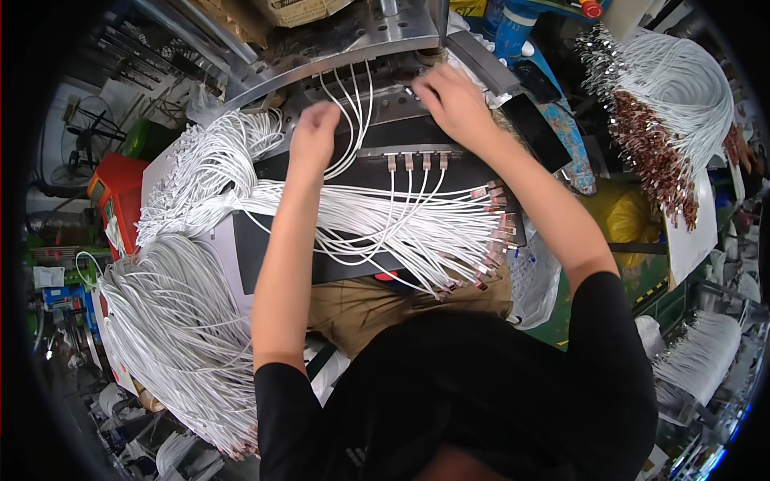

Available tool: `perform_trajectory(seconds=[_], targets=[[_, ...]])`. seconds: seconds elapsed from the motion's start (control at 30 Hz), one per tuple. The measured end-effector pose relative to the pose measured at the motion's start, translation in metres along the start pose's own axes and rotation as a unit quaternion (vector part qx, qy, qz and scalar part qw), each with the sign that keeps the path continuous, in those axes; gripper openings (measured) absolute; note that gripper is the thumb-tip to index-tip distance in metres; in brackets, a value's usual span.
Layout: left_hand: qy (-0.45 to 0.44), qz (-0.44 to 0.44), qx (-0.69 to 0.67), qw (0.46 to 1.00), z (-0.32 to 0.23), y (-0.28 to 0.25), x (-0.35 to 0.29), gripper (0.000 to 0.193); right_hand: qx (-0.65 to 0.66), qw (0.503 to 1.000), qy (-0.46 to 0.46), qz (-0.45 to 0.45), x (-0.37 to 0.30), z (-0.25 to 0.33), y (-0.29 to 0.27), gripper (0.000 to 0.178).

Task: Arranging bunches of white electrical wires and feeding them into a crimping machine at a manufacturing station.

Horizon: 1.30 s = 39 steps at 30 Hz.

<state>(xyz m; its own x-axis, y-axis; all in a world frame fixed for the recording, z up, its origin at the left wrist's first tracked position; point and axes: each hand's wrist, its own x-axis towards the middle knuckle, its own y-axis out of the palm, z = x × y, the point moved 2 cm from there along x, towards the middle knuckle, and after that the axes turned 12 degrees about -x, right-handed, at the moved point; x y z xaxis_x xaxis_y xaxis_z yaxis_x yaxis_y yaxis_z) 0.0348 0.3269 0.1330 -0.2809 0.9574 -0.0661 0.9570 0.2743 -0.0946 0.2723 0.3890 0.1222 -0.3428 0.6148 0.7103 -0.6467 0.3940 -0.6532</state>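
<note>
My left hand (314,135), slightly blurred, is raised with its fingers curled closed beside white cables (358,104) that hang in a loop from the metal fixture (393,103). Anything between its fingertips is hidden. My right hand (455,98) is at the right part of that fixture, thumb and fingers bent together near a small pale piece; I cannot make out what they hold. Between my forearms, several cable plugs (418,162) sit in a row on a metal bar, their white leads running down. Below them lies a bundle of white cables (409,218) with plugs at the right end.
A tangled cable heap (208,164) and a long cable bundle (172,329) lie on the left. Another bundle with brownish ends (678,88) is at the upper right. A perforated metal shelf (345,50) overhangs the fixture. A clear plastic bag (536,280) hangs right of my lap.
</note>
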Motion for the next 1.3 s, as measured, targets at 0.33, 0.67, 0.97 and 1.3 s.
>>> perform_trajectory(seconds=[0.33, 0.67, 0.97, 1.3], targets=[[-0.185, 0.133, -0.191, 0.955, 0.013, -0.005, -0.007, 0.043, 0.005, 0.998, 0.060, 0.022, 0.117, -0.067, 0.147, 0.031], [0.182, 0.027, -0.091, 0.979, -0.074, -0.123, -0.047, 0.030, 0.043, 0.998, 0.047, 0.019, 0.114, -0.066, 0.135, 0.031], [-0.040, -0.193, 0.339, 0.920, -0.042, -0.229, -0.055, 0.048, -0.022, 0.989, 0.031, 0.141, 0.027, -0.011, 0.057, 0.037], [0.411, 0.133, 0.244, 0.868, 0.001, 0.029, -0.151, 0.012, 0.004, 0.952, 0.030, 0.306, -0.047, 0.011, -0.069, 0.024]])
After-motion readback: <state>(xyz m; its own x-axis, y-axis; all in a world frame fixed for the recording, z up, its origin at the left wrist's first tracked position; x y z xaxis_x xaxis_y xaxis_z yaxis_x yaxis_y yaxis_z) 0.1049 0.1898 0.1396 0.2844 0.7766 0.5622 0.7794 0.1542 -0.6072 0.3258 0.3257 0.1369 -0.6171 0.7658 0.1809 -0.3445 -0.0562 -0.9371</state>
